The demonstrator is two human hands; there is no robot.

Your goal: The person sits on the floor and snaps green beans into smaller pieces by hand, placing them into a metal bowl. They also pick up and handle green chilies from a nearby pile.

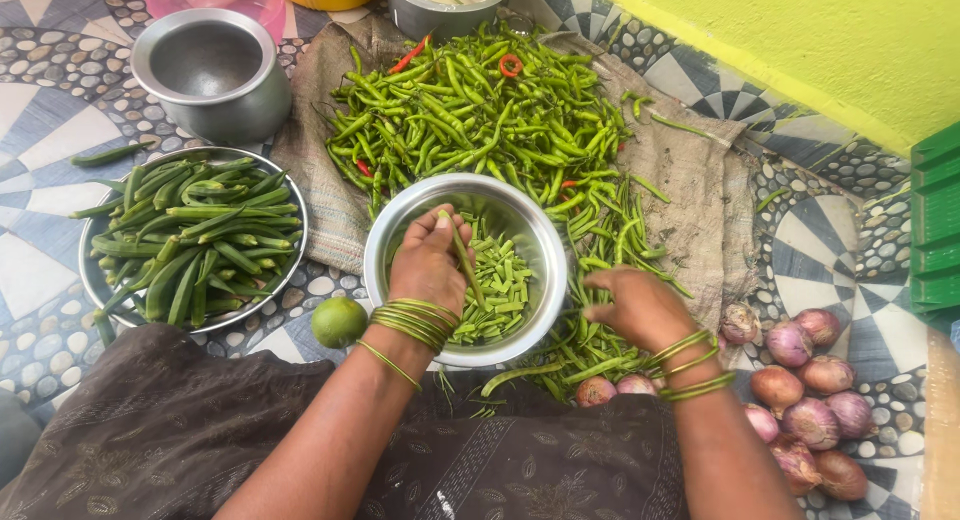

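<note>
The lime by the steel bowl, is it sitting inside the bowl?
No, the lime lies on the patterned floor just outside the steel bowl, beside the left hand that holds a green chilli.

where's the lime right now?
In the head view the lime sits on the patterned floor at lower centre-left, between the plate of okra and the steel bowl, just beside the left hand and its bangled wrist.

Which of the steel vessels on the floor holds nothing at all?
The steel pot at top left: its inside is bare. The bowl under the left hand holds chopped green pieces, and the wide plate holds whole okra.
</note>
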